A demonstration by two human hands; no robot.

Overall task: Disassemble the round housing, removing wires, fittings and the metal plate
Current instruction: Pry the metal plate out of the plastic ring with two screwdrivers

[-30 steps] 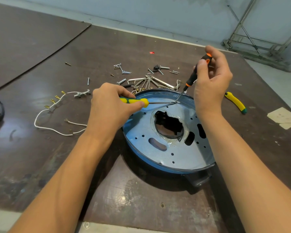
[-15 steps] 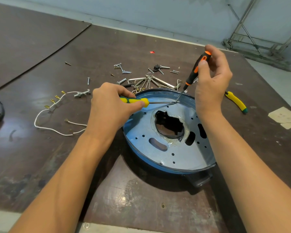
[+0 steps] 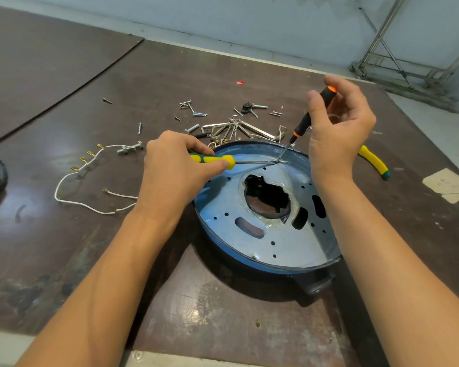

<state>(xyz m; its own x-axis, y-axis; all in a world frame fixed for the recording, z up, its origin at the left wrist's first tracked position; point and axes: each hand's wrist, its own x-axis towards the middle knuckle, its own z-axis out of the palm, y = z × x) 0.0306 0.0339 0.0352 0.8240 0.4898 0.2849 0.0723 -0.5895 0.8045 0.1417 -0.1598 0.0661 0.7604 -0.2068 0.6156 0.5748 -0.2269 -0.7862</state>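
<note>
Blue housing (image 3: pixel 223 247) lies between left hand (image 3: pixel 175 168) gripping yellow screwdriver (image 3: pixel 215 160) and right hand (image 3: pixel 339 133) pinching orange screwdriver (image 3: pixel 313 112).

The round housing (image 3: pixel 217 246) is blue with a dark rim. The metal plate (image 3: pixel 284 242) is pale silver-blue, dotted with black holes. The yellow screwdriver (image 3: pixel 219 160) has green stripes on its handle, and the black screwdriver (image 3: pixel 312 113) has orange bands. The wire (image 3: pixel 72 202) is white with brass-coloured terminals. The loose screws (image 3: pixel 194 109) are silver. The counter (image 3: pixel 223 313) is dark brown, mottled with pale scuffs.
</note>
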